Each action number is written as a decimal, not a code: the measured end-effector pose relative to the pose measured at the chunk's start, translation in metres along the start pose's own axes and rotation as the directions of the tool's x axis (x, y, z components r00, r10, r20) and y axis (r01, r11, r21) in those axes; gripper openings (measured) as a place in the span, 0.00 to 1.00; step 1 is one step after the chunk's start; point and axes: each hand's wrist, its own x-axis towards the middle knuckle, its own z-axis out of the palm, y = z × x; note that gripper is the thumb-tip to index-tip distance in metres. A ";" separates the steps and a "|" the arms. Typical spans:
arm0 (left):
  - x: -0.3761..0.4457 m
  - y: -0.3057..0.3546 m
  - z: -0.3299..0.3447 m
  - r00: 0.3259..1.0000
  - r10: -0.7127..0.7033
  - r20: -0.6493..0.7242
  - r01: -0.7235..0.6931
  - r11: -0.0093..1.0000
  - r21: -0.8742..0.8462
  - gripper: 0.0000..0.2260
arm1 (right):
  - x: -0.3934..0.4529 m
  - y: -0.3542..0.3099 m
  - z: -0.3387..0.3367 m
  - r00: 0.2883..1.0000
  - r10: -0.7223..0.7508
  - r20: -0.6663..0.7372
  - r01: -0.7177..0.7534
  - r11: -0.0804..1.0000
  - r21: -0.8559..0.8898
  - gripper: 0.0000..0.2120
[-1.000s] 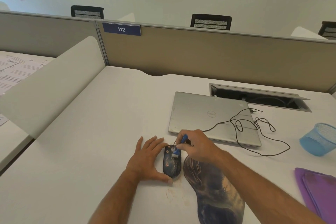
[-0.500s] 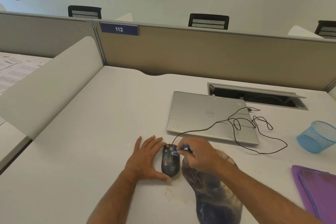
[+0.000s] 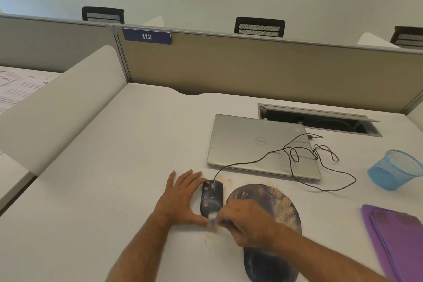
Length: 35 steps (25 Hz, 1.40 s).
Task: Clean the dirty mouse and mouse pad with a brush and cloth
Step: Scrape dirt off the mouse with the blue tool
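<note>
A dark wired mouse (image 3: 212, 197) with dirt spots lies on the white desk, left of a dark mouse pad (image 3: 274, 208) dusted with tan grit. My left hand (image 3: 180, 199) lies flat against the mouse's left side, thumb at its near end, steadying it. My right hand (image 3: 247, 222) grips a small blue brush (image 3: 212, 218), blurred, its white bristles at the mouse's near end. A folded purple cloth (image 3: 396, 240) lies at the right edge.
A shut silver laptop (image 3: 256, 144) sits behind the mouse, the mouse cable (image 3: 320, 167) looping over it. A blue mesh cup (image 3: 393, 169) lies tipped at the right. An open cable hatch (image 3: 320, 119) and the partition stand behind. Brown crumbs (image 3: 209, 239) lie near the mouse.
My right hand has drawn the brush from the mouse's far end, near the wheel, back to its near end. The left hand has stayed against the mouse.
</note>
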 end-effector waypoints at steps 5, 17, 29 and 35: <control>0.001 0.000 0.000 1.000 -0.005 0.008 0.005 1.000 0.002 0.58 | 0.001 0.002 0.000 0.988 0.064 -0.143 -0.053 0.996 0.078 0.04; 0.001 -0.002 0.003 1.000 -0.011 0.014 0.011 1.000 0.012 0.58 | -0.007 0.005 0.006 0.996 0.036 -0.081 -0.032 0.998 0.045 0.04; 0.001 -0.001 0.001 1.000 -0.010 0.007 0.010 1.000 0.004 0.58 | 0.025 0.039 -0.014 0.892 0.398 -0.214 -0.354 0.910 0.215 0.08; 0.000 -0.001 0.001 1.000 -0.008 0.001 0.008 1.000 0.000 0.57 | 0.041 0.049 -0.008 0.904 0.409 -0.128 -0.400 0.912 0.092 0.09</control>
